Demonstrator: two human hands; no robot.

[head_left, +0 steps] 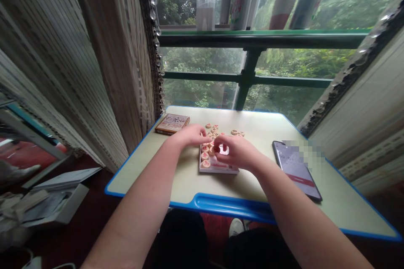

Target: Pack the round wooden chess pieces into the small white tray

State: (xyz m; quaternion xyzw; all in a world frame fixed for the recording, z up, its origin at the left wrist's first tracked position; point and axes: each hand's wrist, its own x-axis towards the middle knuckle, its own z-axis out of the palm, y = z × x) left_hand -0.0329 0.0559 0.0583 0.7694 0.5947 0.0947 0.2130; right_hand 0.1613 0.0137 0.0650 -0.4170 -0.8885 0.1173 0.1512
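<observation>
A shallow white box (219, 171) sits on the small table, with round wooden Chinese chess pieces (205, 156) bearing red characters in a column along its left side. My left hand (192, 135) reaches over the box's far left corner. Its thumb and fingers are apart, close to a cluster of loose pieces (216, 134). Over the box's right half, my right hand (235, 150) is closed in a pinch, with a chess piece at its fingertips, partly hidden. More loose pieces (237, 133) lie beyond my right hand.
A flat printed box lid (172, 123) lies at the table's far left. On the right rests a phone (296, 170). The table (151, 176) has a blue raised edge. Cans (241, 9) stand on the window ledge behind, and curtains (120, 63) hang at both sides.
</observation>
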